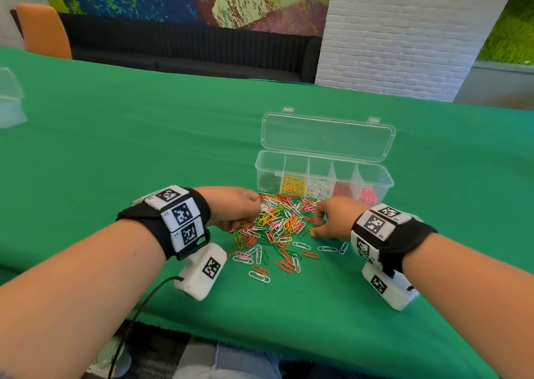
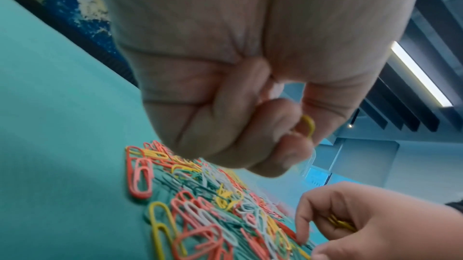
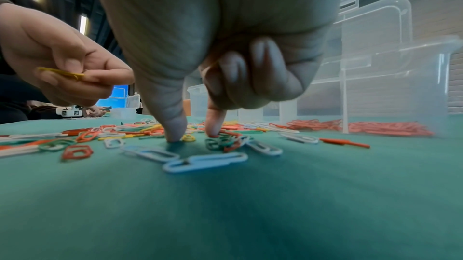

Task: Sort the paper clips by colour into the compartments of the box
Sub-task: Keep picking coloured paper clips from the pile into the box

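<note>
Green-clothed table (image 1: 115, 147): left hand (image 1: 235, 209) pinches yellow clips (image 3: 62, 73); right hand (image 1: 332, 219), also holding yellow clips, presses thumb and forefinger into the pile (image 1: 277, 225), where tangled neighbours might lift along.

**Little Legible Beyond the Wrist Tags**

I am reading tiny printed tags on the left wristband (image 1: 177, 219), each sitting beside a black-and-white square code: "L2" by the middle code and "L1" by the nearer one. I am seeing similar small characters on the right wristband (image 1: 381, 228), but they are showing too small for me to read.
</note>
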Action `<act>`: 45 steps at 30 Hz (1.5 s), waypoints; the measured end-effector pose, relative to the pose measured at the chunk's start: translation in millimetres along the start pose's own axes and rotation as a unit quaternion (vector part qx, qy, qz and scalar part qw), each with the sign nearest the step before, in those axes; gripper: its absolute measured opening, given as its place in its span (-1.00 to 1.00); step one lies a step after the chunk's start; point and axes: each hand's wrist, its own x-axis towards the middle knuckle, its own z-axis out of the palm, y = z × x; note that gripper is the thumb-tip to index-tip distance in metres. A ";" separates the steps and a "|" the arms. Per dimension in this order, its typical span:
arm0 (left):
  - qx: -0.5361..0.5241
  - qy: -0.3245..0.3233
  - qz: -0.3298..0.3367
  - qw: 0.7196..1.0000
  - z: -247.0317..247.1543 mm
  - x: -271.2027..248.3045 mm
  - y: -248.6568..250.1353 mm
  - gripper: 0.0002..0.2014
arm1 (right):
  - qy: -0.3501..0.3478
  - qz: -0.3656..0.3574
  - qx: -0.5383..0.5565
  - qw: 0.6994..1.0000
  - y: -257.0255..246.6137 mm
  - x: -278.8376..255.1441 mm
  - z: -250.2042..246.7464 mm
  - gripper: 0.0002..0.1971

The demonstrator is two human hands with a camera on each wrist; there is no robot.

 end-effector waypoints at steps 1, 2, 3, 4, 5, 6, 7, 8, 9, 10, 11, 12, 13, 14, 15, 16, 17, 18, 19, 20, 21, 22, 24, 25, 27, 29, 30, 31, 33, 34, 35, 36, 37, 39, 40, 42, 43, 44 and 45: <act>-0.015 0.000 -0.001 1.000 1.0 -0.4 0.1 -0.79 | 0.005 -0.001 -0.001 1.000 0.3 -0.3 0.2 -0.81; -0.025 0.001 -0.003 1.000 1.8 -0.2 -0.2 -0.79 | 0.008 -0.003 -0.002 1.000 0.7 -0.6 0.5 -0.81; -0.033 0.002 -0.006 0.999 2.4 0.0 -0.6 -0.80 | 0.009 -0.008 -0.003 1.000 0.6 -0.6 0.7 -0.81; -0.040 0.004 -0.011 0.999 2.9 0.7 -1.1 -0.80 | 0.008 -0.013 -0.006 1.000 0.3 -0.8 0.6 -0.81; -0.046 0.006 -0.017 0.999 3.1 1.5 -1.1 -0.81 | 0.005 -0.017 -0.009 1.000 -0.2 -0.5 0.4 -0.80; -0.053 0.010 -0.023 0.998 3.4 2.3 -0.7 -0.81 | 0.002 -0.019 -0.013 1.000 -0.7 -0.4 -0.3 -0.80; -0.063 0.014 -0.029 0.998 3.4 2.8 0.3 -0.81 | -0.002 -0.021 -0.020 1.000 -1.3 -0.4 -1.1 -0.80; -0.076 0.016 -0.033 0.996 3.5 3.1 1.4 -0.82 | -0.004 -0.023 -0.030 0.999 -2.0 -0.3 -1.4 -0.80; -0.091 0.017 -0.036 0.995 3.2 3.2 2.7 -0.82 | -0.004 -0.023 -0.040 0.999 -2.8 0.0 -1.4 -0.80; -0.109 0.017 -0.038 0.993 2.9 3.4 3.8 -0.81 | -0.004 -0.024 -0.049 0.999 -3.8 0.5 -1.0 -0.81; -0.125 0.017 -0.039 0.991 2.6 3.9 4.3 -0.78 | -0.003 -0.027 -0.052 0.998 -4.6 1.2 -0.1 -0.82; -0.137 0.015 -0.039 0.990 2.8 5.0 4.7 -0.74 | -0.002 -0.030 -0.052 0.998 -5.2 1.9 0.8 -0.83; -0.144 0.011 -0.040 0.989 2.7 6.0 4.7 -0.70 | -0.006 -0.030 -0.049 0.998 -5.6 2.8 1.8 -0.83; -0.148 0.008 -0.040 0.988 3.2 7.0 4.8 -0.67 | -0.013 -0.027 -0.042 0.999 -5.1 3.8 2.8 -0.84; -0.152 0.006 -0.041 0.988 3.8 7.4 5.1 -0.65 | -0.024 -0.019 -0.030 0.999 -3.7 5.0 3.5 -0.87; -0.157 0.004 -0.040 0.987 4.4 7.7 5.4 -0.64 | -0.034 -0.009 -0.016 0.999 -2.2 6.0 4.2 -0.89; -0.165 0.002 -0.039 0.986 4.7 7.8 5.6 -0.63 | -0.043 0.001 -0.003 0.999 -1.2 6.7 4.8 -0.86; -0.174 0.001 -0.038 0.984 5.3 7.7 6.0 -0.63 | -0.051 0.008 0.005 0.999 -0.6 7.3 5.7 -0.81; -0.184 0.001 -0.037 0.982 5.5 7.3 6.4 -0.63 | -0.058 0.014 0.005 0.998 -0.6 7.4 6.3 -0.77; -0.193 0.002 -0.037 0.980 5.7 6.9 6.6 -0.64 | -0.062 0.016 0.003 0.998 -0.7 7.2 6.9 -0.75; -0.203 0.002 -0.038 0.978 5.8 6.2 6.6 -0.64 | -0.063 0.018 0.001 0.998 -0.9 6.5 7.9 -0.74; -0.214 0.000 -0.039 0.976 6.1 5.6 6.9 -0.66 | -0.061 0.017 0.002 0.998 -0.8 6.1 8.9 -0.72; -0.229 -0.005 -0.044 0.972 5.6 3.0 7.1 -0.70 | -0.056 0.015 0.008 0.998 -0.4 5.0 9.5 -0.69; -0.233 -0.006 -0.047 0.971 5.1 1.2 6.3 -0.71 | -0.053 0.016 0.016 0.998 -0.5 4.2 8.9 -0.68; -0.236 -0.011 -0.048 0.970 4.9 -1.2 4.4 -0.70 | -0.049 0.015 0.038 0.998 -0.4 3.0 6.6 -0.68; -0.236 -0.012 -0.047 0.970 5.5 -2.0 2.3 -0.67 | -0.048 0.014 0.053 0.997 -0.5 2.0 4.3 -0.69; -0.237 -0.010 -0.046 0.970 6.1 -2.5 1.6 -0.67 | -0.048 0.013 0.059 0.997 -0.4 1.6 3.5 -0.69; -0.238 -0.007 -0.045 0.970 6.5 -3.2 1.2 -0.68 | -0.048 0.014 0.062 0.997 -0.1 1.2 3.0 -0.69; -0.241 -0.005 -0.039 0.970 7.4 -4.1 0.5 -0.72 | -0.048 0.014 0.065 0.997 0.7 1.2 2.8 -0.69; -0.243 -0.005 -0.036 0.969 7.6 -4.1 0.3 -0.73 | -0.050 0.014 0.065 0.997 0.9 1.1 2.8 -0.70; -0.246 -0.005 -0.035 0.969 7.3 -4.2 -0.4 -0.73 | -0.050 0.013 0.065 0.997 0.5 0.2 2.1 -0.70; -0.248 -0.005 -0.034 0.968 7.3 -4.3 -0.4 -0.74 | -0.050 0.009 0.066 0.997 0.0 -0.7 1.4 -0.72; -0.250 -0.004 -0.033 0.968 7.0 -4.4 -0.6 -0.74 | -0.048 0.006 0.070 0.996 -1.1 -2.3 0.0 -0.76; -0.249 -0.002 -0.030 0.968 6.7 -5.0 0.3 -0.75 | -0.041 0.010 0.097 0.994 -1.5 -5.0 -3.3 -0.90; -0.252 -0.001 -0.029 0.967 6.4 -5.0 0.7 -0.76 | -0.038 0.016 0.114 0.993 -0.7 -5.6 -4.7 -0.92; -0.269 -0.001 -0.033 0.963 4.5 -4.0 0.6 -0.80 | -0.048 0.036 0.167 0.984 2.3 -3.6 -6.0 -0.83; -0.281 -0.002 -0.036 0.959 3.0 -3.3 0.5 -0.81 | -0.056 0.047 0.212 0.975 4.2 -1.2 -6.8 -0.79; -0.295 -0.003 -0.037 0.955 1.1 -2.1 0.1 -0.80 | -0.055 0.062 0.261 0.962 6.2 2.1 -7.5 -0.74; -0.311 -0.003 -0.037 0.950 -1.0 -1.0 0.2 -0.77 | -0.049 0.083 0.308 0.947 7.9 5.1 -9.1 -0.71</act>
